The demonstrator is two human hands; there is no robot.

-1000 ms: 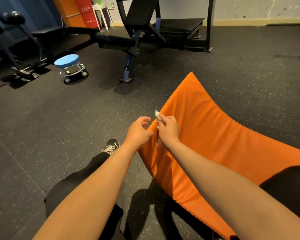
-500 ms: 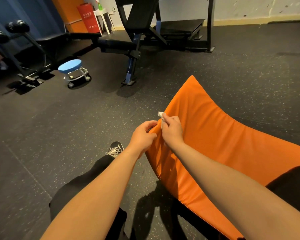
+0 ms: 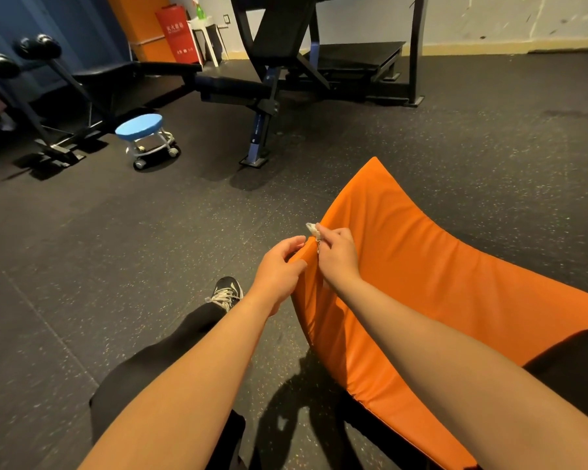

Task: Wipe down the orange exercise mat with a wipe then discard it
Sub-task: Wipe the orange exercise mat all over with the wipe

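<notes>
Curving up under my right forearm, the mat (image 3: pixel 421 266) lies below and to the right of my fingers, with its left edge running up between my two hands. A second ago my left hand (image 3: pixel 279 269) hung just short of that edge, fingers loosely curled on nothing. Now its thumb and fingers have closed on the edge in a pinch. My right hand (image 3: pixel 338 256) has hardly shifted: its fingers stay curled tight round the wipe (image 3: pixel 313 229), which pokes out crumpled past my fingertips and touches the edge just beyond my left thumb. With the edge now braced, I judge I am set to rub the wipe along it. Discarding it is not yet done.
</notes>
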